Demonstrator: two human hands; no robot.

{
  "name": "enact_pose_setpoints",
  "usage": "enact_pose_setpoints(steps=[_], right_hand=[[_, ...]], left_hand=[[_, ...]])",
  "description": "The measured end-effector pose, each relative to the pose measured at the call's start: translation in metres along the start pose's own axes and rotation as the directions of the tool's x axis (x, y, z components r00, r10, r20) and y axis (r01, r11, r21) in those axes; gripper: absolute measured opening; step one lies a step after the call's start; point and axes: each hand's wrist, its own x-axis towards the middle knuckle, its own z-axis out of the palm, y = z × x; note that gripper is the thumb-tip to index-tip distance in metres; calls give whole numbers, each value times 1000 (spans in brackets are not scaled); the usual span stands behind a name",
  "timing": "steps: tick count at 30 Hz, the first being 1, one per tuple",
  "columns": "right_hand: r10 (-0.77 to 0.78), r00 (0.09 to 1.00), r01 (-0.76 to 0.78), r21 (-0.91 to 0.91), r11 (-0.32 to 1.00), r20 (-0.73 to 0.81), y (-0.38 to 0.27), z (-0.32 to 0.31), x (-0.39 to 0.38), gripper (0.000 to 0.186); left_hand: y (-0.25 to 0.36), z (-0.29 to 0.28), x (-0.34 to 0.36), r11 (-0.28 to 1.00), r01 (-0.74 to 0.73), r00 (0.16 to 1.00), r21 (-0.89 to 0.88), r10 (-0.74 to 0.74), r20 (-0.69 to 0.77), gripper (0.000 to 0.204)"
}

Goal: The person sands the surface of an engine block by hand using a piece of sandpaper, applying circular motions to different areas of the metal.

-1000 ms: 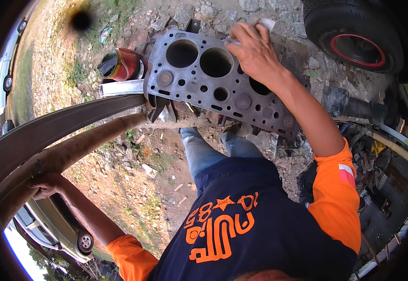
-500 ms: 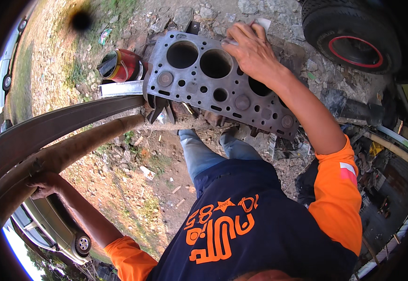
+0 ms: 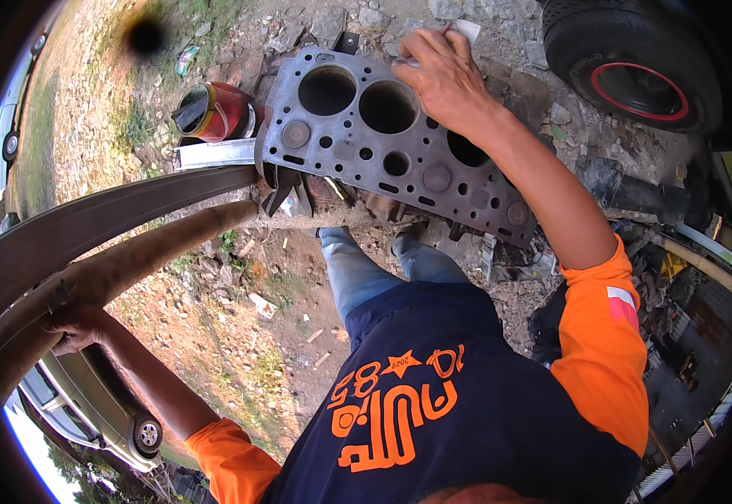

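A grey engine block (image 3: 345,149) with large round cylinder bores and many small holes lies in front of me, its flat face up. My right hand (image 3: 446,84) is over its far edge, beside the second bore, with the fingers bent and pressed together. A pale sheet (image 3: 468,31) that looks like sandpaper sticks out past its fingers; the part under the hand is hidden. Far to the left, my left hand (image 3: 78,328) is closed around a thick brown pole (image 3: 122,273). Some of its fingers are hidden behind the pole.
A dark metal beam (image 3: 114,206) runs above the pole toward the block. Beside the block's left end stands a red bucket (image 3: 225,112). A large tyre (image 3: 635,71) with a red-edged rim lies at the far right. Parked cars (image 3: 101,403) and stony ground surround me.
My right hand has shifted slightly toward the far side along with the pale sheet, staying at the block's far edge. My left hand keeps its hold on the pole.
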Motion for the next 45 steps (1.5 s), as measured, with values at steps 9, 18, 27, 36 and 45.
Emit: enact_pose_setpoints(steps=[9, 18, 27, 36, 45], right_hand=[[-11, 1000, 11, 0, 1000, -19, 0, -1, -7, 29], [5, 999, -3, 39, 999, -44, 5, -1, -12, 22], [-1, 998, 4, 54, 999, -58, 7, 1, -17, 25], [-29, 998, 32, 51, 998, -63, 6, 2, -15, 16], [-25, 999, 27, 42, 999, -39, 6, 2, -15, 17]], left_hand=[[-18, -10, 12, 991, -61, 998, 122, 62, -1, 70], [-29, -13, 19, 996, -94, 995, 5, 93, 39, 71], [-16, -13, 16, 996, -42, 996, -73, 48, 74, 73], [-12, -16, 15, 996, -50, 999, 75, 50, -3, 69], [-18, -13, 12, 998, -70, 997, -5, 70, 7, 69]])
